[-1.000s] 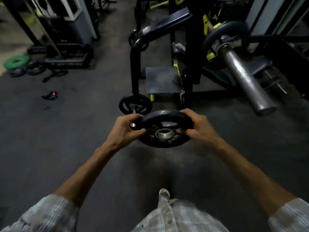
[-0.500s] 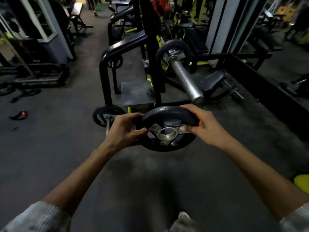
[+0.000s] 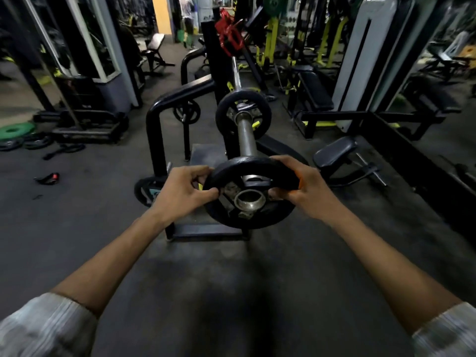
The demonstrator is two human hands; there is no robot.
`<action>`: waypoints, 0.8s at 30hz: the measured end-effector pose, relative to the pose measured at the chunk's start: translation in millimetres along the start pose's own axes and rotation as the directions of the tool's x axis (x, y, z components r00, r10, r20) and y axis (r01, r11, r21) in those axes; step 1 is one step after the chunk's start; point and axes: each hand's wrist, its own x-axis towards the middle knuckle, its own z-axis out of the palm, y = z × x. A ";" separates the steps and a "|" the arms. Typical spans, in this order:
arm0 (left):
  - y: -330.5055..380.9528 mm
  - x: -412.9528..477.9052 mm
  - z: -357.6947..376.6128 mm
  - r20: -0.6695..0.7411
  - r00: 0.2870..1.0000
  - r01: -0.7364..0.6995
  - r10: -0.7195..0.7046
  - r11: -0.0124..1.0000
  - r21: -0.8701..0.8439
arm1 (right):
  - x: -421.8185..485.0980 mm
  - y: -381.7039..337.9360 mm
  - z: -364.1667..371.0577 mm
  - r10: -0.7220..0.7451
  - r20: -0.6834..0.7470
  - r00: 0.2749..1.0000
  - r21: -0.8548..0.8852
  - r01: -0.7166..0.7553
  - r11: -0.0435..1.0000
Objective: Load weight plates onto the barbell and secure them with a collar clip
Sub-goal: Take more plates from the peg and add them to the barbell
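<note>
I hold a black spoked weight plate (image 3: 260, 167) with a metal hub out in front of me, tilted flat. My left hand (image 3: 180, 193) grips its left rim and my right hand (image 3: 306, 188) grips its right rim. Just beyond the plate, the steel barbell sleeve (image 3: 246, 137) points straight at me, its tip hidden behind the plate's top edge. Another black plate (image 3: 243, 115) sits far back on the sleeve. A red collar clip (image 3: 229, 38) hangs on the rack upright above the bar.
The black rack frame (image 3: 164, 104) stands left of the sleeve, with small plates (image 3: 186, 112) stored on its pegs. Green and black plates (image 3: 15, 130) lie on the floor at far left. A padded bench (image 3: 334, 153) sits right of the bar.
The view has swung so the sleeve now lines up straight ahead. The plate in both hands has come up to the sleeve's end, its hub just below the tip.
</note>
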 end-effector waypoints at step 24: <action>-30.8 18.0 44.9 -0.243 0.957 -0.148 0.159 0.987 0.061 | -7.6 32.8 59.1 -0.029 -0.377 0.926 -0.235 -0.065 0.970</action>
